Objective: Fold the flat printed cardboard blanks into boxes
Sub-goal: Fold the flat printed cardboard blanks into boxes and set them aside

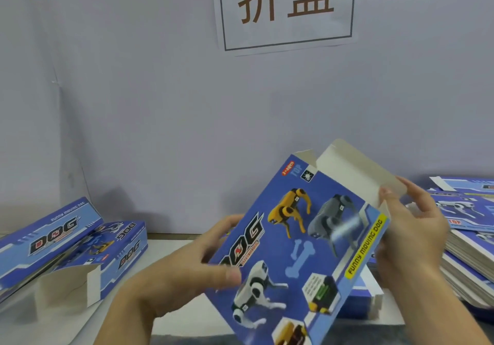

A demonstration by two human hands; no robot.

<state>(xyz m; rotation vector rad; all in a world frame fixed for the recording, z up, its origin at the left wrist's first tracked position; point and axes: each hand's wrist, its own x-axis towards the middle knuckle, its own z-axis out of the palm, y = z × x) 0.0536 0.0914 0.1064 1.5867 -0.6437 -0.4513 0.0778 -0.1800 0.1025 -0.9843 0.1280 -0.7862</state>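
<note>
A blue printed box (296, 240) with robot dogs and the word "DOG" is held up above the table, tilted, its printed face toward me. Its grey top flap (355, 170) stands open at the upper end. My left hand (184, 269) grips the box's left edge, thumb on the printed face. My right hand (411, 237) holds the right edge near the top flap, fingers behind the box and thumb at the flap's corner. A stack of flat printed blanks (470, 237) lies at the right.
Two folded blue boxes (66, 245) lie at the left on the white table (187, 315), one with an open grey flap (66, 286). A grey wall with a paper sign (286, 10) rises behind. Another blank (366, 288) lies under the held box.
</note>
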